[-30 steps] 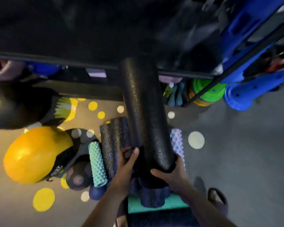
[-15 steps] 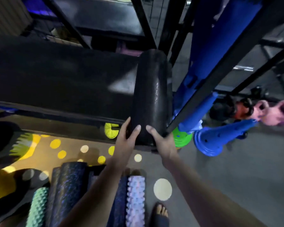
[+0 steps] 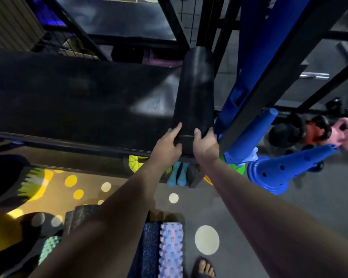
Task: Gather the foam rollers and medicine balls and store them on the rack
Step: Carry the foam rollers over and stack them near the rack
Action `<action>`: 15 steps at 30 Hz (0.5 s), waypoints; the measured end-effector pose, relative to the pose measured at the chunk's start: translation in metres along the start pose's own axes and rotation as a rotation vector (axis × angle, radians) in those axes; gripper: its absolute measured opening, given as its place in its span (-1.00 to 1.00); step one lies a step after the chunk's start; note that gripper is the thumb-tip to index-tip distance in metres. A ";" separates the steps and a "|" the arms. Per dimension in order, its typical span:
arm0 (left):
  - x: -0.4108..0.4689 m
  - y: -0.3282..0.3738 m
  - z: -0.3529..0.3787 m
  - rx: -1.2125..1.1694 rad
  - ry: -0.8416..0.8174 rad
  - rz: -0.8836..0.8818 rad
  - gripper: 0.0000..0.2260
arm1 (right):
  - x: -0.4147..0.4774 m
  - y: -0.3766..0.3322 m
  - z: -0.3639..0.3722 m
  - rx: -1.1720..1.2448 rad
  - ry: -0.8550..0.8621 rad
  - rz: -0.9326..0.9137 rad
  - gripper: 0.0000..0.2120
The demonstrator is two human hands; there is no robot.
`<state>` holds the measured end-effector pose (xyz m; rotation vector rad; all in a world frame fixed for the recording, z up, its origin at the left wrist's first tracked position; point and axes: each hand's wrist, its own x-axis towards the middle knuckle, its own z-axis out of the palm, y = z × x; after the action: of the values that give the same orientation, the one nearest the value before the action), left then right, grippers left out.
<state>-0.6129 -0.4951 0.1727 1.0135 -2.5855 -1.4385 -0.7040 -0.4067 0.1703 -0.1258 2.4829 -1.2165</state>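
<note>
A long black foam roller (image 3: 195, 87) lies lengthwise on the black rack shelf (image 3: 68, 101), near its right end, beside a black upright post (image 3: 255, 101). My left hand (image 3: 167, 145) and my right hand (image 3: 204, 146) both hold the roller's near end, fingers curled round its sides. On the floor below lie more rollers: a lilac knobbly roller (image 3: 171, 249), a blue-speckled roller (image 3: 150, 247), a dark speckled roller (image 3: 80, 215) and a mint knobbly roller (image 3: 48, 248). A yellow ball (image 3: 0, 233) shows at the left edge.
Blue cones (image 3: 285, 169) and a blue pole stand right of the post. Kettlebells (image 3: 313, 131) sit on the floor at the far right. Teal dumbbells (image 3: 178, 175) and a green disc lie under the shelf. My sandalled foot (image 3: 204, 267) is at the bottom.
The black roller has gone from being held upright over the floor pile to lying on the rack shelf, pushed further in. Both hands stayed at its near end.
</note>
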 end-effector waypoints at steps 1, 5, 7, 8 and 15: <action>-0.003 0.000 0.000 -0.025 0.004 0.012 -0.38 | -0.004 -0.001 -0.002 -0.029 0.011 -0.043 -0.44; -0.040 -0.023 -0.002 -0.240 0.147 0.061 -0.46 | -0.056 0.019 0.000 -0.060 0.106 -0.348 -0.59; -0.071 -0.061 0.001 -0.328 0.254 -0.009 -0.56 | -0.094 0.044 0.013 -0.058 0.158 -0.422 -0.65; -0.093 -0.085 0.003 -0.345 0.269 -0.077 -0.61 | -0.116 0.060 0.024 -0.063 0.131 -0.410 -0.68; -0.279 -0.311 0.011 -0.369 0.192 -0.706 -0.70 | -0.245 0.165 0.126 -0.222 -0.327 -0.001 -0.70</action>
<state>-0.2312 -0.4494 0.0083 1.9764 -1.7902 -1.7215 -0.4172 -0.3390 0.0426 -0.3540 2.3171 -0.8382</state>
